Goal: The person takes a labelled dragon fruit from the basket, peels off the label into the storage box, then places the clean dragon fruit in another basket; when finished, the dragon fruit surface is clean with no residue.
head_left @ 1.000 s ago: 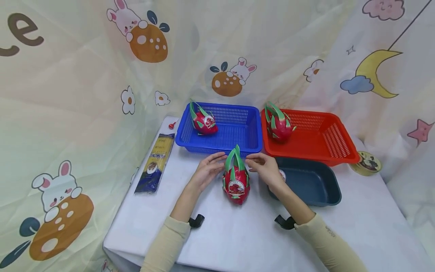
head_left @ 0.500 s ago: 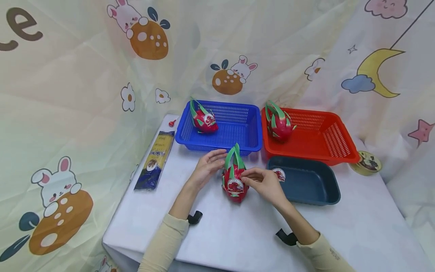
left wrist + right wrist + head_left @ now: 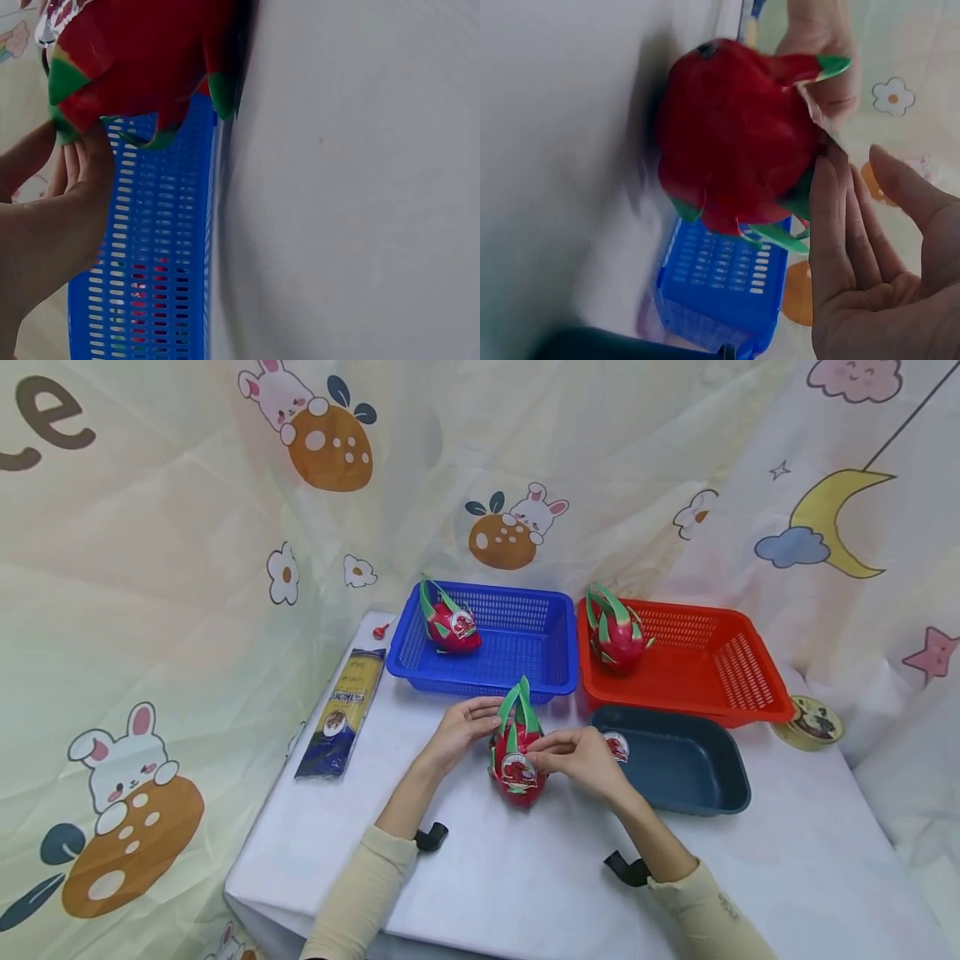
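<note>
Head view: dragon fruit (image 3: 517, 742) noted on white table (image 3: 495, 893), just in front of blue basket (image 3: 480, 682); flanked by L hand (image 3: 463, 728) near its leaves & R hand (image 3: 583, 762) at edge of round label (image 3: 519, 772); L wrist view: green leaf tip (image 3: 66, 135) met by part-bent thumb & fingers; pinch or mere contact can't be told; R wrist view: fingers approx. straight, thumb held apart; label touched, no grip seen.
</note>
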Motion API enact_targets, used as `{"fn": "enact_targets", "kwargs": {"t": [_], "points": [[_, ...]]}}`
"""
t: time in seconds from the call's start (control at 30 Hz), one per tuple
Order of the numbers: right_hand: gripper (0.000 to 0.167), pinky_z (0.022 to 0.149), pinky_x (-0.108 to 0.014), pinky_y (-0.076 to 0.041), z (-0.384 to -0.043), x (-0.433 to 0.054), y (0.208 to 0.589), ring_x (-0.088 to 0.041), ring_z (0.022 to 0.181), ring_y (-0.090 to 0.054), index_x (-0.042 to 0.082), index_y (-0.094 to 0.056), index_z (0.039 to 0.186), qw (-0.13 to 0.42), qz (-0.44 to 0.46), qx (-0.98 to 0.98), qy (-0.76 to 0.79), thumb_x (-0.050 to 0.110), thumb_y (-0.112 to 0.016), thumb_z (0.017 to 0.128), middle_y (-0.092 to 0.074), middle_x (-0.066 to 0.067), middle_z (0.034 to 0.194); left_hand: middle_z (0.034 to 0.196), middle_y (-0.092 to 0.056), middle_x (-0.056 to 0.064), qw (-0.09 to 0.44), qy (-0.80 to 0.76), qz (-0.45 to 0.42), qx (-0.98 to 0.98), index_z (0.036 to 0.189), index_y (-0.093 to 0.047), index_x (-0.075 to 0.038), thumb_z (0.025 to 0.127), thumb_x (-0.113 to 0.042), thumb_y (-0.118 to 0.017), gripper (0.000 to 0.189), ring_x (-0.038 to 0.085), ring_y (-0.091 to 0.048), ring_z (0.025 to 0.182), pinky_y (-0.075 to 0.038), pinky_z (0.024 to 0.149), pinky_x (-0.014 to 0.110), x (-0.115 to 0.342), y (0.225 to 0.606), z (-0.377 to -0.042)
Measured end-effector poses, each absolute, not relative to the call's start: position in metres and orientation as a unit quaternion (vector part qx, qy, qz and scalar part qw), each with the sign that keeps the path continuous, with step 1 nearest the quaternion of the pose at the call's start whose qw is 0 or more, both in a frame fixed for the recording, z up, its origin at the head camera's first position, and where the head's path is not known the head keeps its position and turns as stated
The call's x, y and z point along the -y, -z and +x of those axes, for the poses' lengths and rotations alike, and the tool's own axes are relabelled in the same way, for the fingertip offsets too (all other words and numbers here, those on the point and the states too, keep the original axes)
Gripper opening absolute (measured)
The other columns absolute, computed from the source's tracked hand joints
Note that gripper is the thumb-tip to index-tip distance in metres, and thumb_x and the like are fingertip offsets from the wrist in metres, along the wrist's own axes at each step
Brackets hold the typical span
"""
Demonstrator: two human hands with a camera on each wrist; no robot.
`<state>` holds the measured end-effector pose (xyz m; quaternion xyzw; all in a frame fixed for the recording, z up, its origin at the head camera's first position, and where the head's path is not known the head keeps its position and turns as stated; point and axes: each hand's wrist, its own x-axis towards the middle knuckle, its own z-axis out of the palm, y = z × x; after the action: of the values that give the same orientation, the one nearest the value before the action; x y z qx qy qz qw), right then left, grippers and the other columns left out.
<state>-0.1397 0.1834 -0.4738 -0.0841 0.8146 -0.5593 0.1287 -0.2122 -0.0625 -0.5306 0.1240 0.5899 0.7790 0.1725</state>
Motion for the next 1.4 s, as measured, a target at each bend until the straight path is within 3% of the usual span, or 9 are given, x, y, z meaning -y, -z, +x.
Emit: {"fn": "enact_targets", "kwargs": {"t": [0.23,0.47,0.87,1.13,1.4], "points": [[0.029,0.085,-0.055,-0.062,-0.146,-0.187,0.476,-0.025,0.088,-0.079,0.006,-0.081,0.108,0.141,-0.076,-0.803,0.574,0.022,-0.089,0.085,-0.081,-0.009,0.094,0.125,-0.072,0.02,0.178,-0.784,0.116,-0.584,0.138,-0.06,0.005,0.099,-0.002,-0.067,0.04,0.021,-0.073,0.109,-0.059,0.095,0.031,0.058,0.531,-0.215],[0.028,0.079,-0.04,-0.065,-0.147,-0.187,0.479,-0.027,0.088,-0.079,0.002,-0.081,0.106,0.163,-0.067,-0.785,0.594,0.015,-0.09,0.083,-0.08,-0.013,0.095,0.123,-0.073,0.017,0.183,-0.783,0.094,-0.587,0.137,-0.063,0.006,0.097,0.0,-0.069,0.041,0.018,-0.075,0.103,-0.06,0.093,0.032,0.056,0.529,-0.217],[0.03,0.08,-0.043,-0.063,-0.152,-0.194,0.485,-0.032,0.085,-0.079,-0.009,-0.077,0.112,0.229,-0.039,-0.732,0.641,0.01,-0.083,0.089,-0.078,-0.02,0.102,0.122,-0.074,0.019,0.178,-0.802,0.078,-0.566,0.137,-0.063,0.007,0.096,0.003,-0.069,0.042,0.018,-0.077,0.096,-0.061,0.093,0.032,0.051,0.529,-0.216],[0.031,0.075,-0.039,-0.064,-0.153,-0.196,0.494,-0.026,0.079,-0.079,-0.014,-0.073,0.114,0.238,-0.031,-0.701,0.672,0.006,-0.08,0.091,-0.079,-0.017,0.097,0.118,-0.075,0.019,0.178,-0.804,0.066,-0.564,0.136,-0.063,0.007,0.096,0.006,-0.067,0.04,0.017,-0.077,0.094,-0.062,0.09,0.032,0.048,0.526,-0.215],[0.032,0.077,-0.037,-0.064,-0.154,-0.201,0.499,-0.025,0.084,-0.079,-0.014,-0.071,0.118,0.258,-0.019,-0.678,0.688,0.007,-0.077,0.095,-0.079,-0.015,0.101,0.115,-0.076,0.02,0.171,-0.815,0.055,-0.552,0.135,-0.063,0.009,0.094,0.008,-0.069,0.042,0.017,-0.077,0.089,-0.063,0.083,0.03,0.043,0.524,-0.213]]}}
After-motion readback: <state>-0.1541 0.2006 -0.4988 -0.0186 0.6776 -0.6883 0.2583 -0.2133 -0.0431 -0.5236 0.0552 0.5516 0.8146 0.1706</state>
